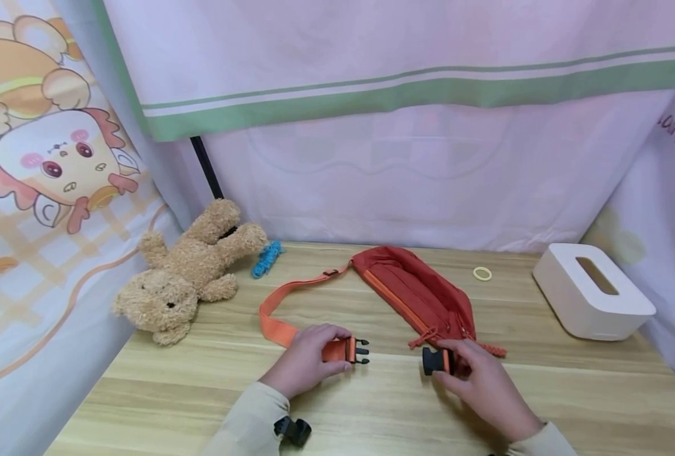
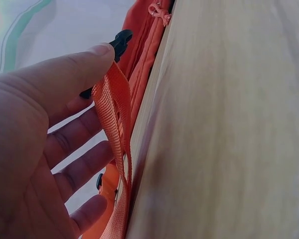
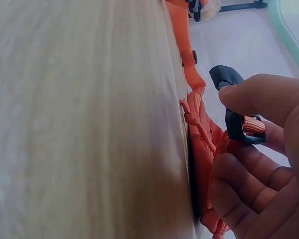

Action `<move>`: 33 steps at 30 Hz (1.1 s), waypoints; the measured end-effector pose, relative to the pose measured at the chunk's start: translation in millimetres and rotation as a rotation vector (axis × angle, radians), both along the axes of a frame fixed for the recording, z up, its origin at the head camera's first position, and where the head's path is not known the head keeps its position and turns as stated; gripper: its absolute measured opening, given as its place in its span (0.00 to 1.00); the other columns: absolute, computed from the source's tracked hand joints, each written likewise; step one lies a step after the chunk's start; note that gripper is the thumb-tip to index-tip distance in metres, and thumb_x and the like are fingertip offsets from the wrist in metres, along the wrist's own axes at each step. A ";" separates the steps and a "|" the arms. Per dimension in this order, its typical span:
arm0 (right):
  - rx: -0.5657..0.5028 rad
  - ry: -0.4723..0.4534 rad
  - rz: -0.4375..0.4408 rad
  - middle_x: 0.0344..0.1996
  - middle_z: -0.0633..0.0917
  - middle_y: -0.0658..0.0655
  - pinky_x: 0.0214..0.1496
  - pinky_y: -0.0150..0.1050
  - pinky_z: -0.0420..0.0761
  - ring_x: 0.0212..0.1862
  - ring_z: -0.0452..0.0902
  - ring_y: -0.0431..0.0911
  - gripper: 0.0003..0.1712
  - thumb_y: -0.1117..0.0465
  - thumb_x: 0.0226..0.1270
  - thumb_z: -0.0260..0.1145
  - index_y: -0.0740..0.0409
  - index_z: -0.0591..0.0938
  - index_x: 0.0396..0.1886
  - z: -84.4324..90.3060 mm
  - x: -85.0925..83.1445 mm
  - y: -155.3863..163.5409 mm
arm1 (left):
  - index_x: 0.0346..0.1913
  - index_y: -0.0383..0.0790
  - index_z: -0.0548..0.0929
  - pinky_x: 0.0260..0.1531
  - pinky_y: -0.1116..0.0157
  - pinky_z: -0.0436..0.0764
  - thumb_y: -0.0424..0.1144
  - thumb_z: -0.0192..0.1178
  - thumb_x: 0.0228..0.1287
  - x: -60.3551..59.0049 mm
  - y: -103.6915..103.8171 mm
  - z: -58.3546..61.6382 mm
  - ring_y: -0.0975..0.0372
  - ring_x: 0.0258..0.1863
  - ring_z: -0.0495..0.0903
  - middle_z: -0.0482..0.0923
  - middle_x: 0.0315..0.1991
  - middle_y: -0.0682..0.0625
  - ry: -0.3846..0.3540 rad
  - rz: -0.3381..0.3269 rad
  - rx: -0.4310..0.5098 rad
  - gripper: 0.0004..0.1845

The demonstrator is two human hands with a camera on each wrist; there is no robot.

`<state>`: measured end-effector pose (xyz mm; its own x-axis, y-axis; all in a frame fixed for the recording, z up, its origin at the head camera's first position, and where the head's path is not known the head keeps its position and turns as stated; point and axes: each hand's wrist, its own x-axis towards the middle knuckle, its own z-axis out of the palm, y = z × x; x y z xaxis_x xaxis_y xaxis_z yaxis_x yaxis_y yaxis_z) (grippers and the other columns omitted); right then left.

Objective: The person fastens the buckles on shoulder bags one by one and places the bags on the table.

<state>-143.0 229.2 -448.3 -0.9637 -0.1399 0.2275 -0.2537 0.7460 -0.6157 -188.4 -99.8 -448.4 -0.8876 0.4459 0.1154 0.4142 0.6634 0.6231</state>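
Orange strap pinched in left hand, right hand gripping black buckle socket, halves apart on wooden table

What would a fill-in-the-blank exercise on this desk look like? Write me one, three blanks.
1. The left hand grips the pronged buckle end of the ____ strap.
2. The right hand holds the black ____ socket.
3. The teddy bear lies ____ of the waist bag.

Missing: orange; buckle; left
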 end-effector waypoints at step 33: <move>-0.120 0.047 -0.024 0.32 0.76 0.48 0.33 0.32 0.76 0.32 0.73 0.38 0.26 0.63 0.52 0.81 0.53 0.84 0.53 -7.7 0.9 -9.4 | 0.57 0.59 0.82 0.54 0.57 0.75 0.50 0.75 0.56 0.4 4.6 -10.4 0.63 0.54 0.74 0.75 0.50 0.64 -0.011 -0.013 0.117 0.25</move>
